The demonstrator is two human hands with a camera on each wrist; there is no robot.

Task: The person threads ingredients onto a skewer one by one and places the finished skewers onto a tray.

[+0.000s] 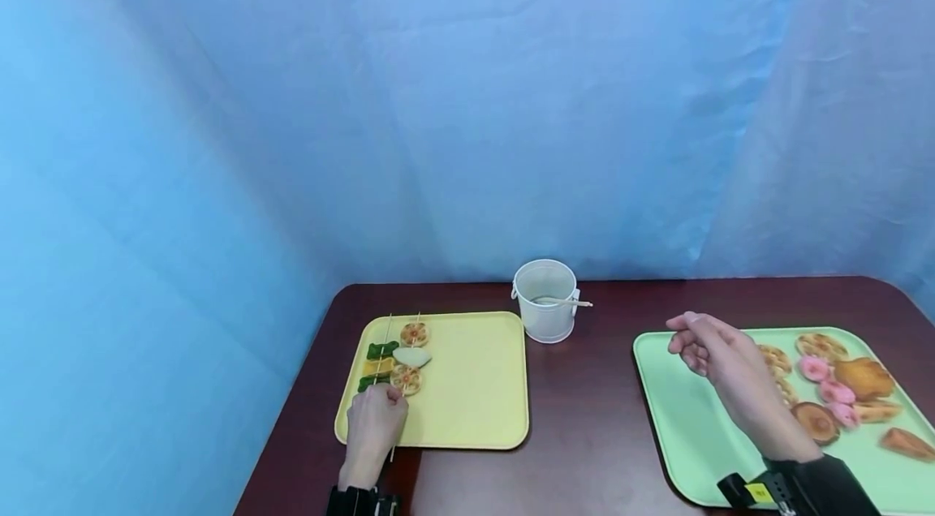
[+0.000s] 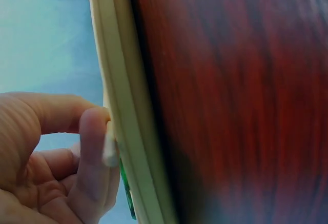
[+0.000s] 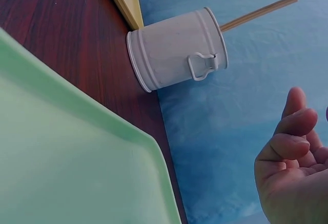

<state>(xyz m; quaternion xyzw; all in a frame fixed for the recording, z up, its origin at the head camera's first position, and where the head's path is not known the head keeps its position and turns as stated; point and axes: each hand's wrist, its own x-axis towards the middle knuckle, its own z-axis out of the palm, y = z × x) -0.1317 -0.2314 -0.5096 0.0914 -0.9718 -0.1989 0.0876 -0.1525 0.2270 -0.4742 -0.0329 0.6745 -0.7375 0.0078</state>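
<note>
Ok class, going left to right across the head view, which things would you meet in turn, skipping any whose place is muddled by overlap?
Left hand, white bucket, right hand, orange-brown wedge.

The skewer (image 1: 392, 455) in the left hand (image 1: 376, 423) is pale; beyond that hand, green pieces (image 1: 383, 350), a yellow piece (image 1: 378, 367), a white piece (image 1: 412, 357) and brown-marked golden rounds (image 1: 414, 334) colour a pale yellow tray (image 1: 475, 386). Under the right hand (image 1: 734, 374) is a mint-green tray (image 1: 672, 419) with pink pieces (image 1: 836, 392); between the hands the surface (image 1: 584, 419) is dark reddish brown with streaked grain, and beyond them are a white bucket (image 1: 548, 324) and blue cloth (image 1: 438, 94).
</note>
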